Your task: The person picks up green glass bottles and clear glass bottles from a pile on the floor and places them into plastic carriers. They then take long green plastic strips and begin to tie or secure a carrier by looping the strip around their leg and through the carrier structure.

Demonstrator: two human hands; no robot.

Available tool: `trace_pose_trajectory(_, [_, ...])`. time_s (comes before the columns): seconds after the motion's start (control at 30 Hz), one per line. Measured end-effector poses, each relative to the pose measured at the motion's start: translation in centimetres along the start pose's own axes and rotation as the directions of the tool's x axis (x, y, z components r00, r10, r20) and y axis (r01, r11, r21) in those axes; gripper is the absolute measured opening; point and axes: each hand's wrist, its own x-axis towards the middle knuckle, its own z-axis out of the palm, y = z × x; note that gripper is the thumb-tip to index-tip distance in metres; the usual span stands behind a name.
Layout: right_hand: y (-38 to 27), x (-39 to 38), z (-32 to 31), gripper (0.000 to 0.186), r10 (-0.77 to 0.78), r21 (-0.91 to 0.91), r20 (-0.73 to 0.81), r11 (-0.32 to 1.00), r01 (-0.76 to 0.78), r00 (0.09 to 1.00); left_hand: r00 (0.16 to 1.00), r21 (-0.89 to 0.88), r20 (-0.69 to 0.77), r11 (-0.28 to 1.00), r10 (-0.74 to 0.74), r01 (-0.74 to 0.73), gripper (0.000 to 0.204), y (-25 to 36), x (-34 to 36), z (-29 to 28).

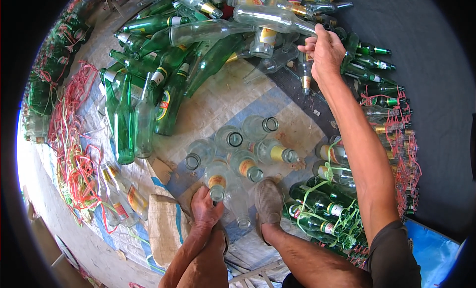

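Note:
My right hand [325, 52] reaches out to the far pile and is closed round the neck of a clear glass bottle [263, 18], whose body points left over the other bottles. My left hand [206, 208] is low, between my legs, with curled fingers right beside the mouth of a clear bottle with a gold neck label [217, 180]; what it grips is hidden. Several clear bottles [241, 161] stand close together just beyond it, their mouths toward me. Another clear bottle [236, 201] leans beside my shoe.
Green bottles [126, 122] lie heaped at the far left. Bundles of green bottles tied with string [322, 208] stand at the right. Tangled pink string [72, 154] and a few clear bottles [121, 198] lie at the left. A folded woven sack [166, 228] rests near my left arm.

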Motion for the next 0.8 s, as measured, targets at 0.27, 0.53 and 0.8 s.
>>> trace_pose_trajectory(0.27, [-0.4,-0.9,-2.0,0.028,0.032,0.019,-0.048,0.999,-0.031,0.998,1.0,0.03,-0.012,0.999,-0.01,0.01,0.027,0.1,-0.2,0.0])
trace_pose_trajectory(0.53, [-0.3,-1.8,-3.0,0.026,0.043,0.073,-0.079,0.997,-0.037,0.996,1.0,0.022,0.001,1.0,-0.009,0.009,0.03,-0.1,-0.2,0.1])
trace_pose_trajectory(0.8, [-0.8,-2.4,-3.8,0.024,0.059,0.077,-0.117,0.996,-0.05,0.991,1.0,0.017,0.017,1.0,0.0,0.0,0.032,-0.3,-0.3,0.2])
